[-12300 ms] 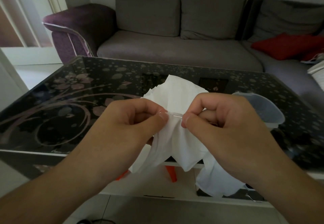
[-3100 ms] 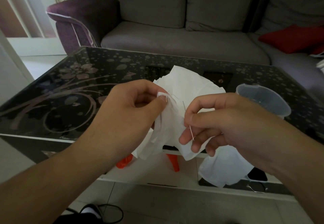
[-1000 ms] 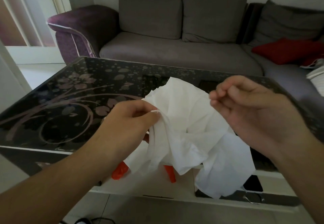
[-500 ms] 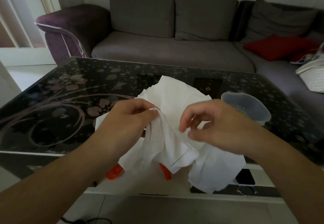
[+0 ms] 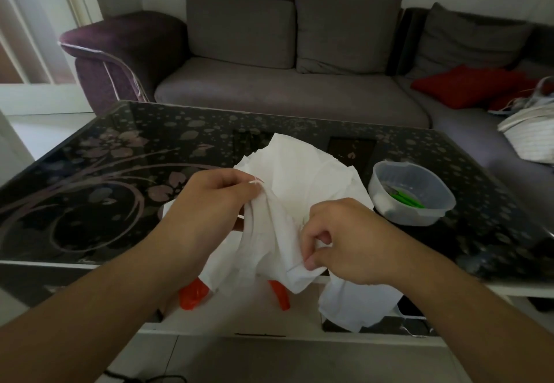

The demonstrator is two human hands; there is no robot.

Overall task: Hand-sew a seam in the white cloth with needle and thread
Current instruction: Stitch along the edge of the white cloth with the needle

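**Both hands bunching the cloth, needle out of sight**

The dark glass surface (image 5: 126, 172) is carrying the upper part of the white cloth (image 5: 299, 178), which is spilling over the near edge and hanging down in front. A clear plastic tub (image 5: 412, 199) with something green inside is sitting just beside the cloth on the right.

The left hand (image 5: 209, 202) is pinching the cloth's upper fold between thumb and fingertips. The right hand (image 5: 347, 241) is lower, its fingers curled round and pinching a lower corner of the fabric.

The needle and thread are too fine to make out here; they may be buried in the folds or between the right fingers. That is the risk: with the fabric crumpled and the point hidden, a finger could be getting pricked, the thread could be snagging or knotting in a crease, or a stitch could be catching two layers that should be staying apart.
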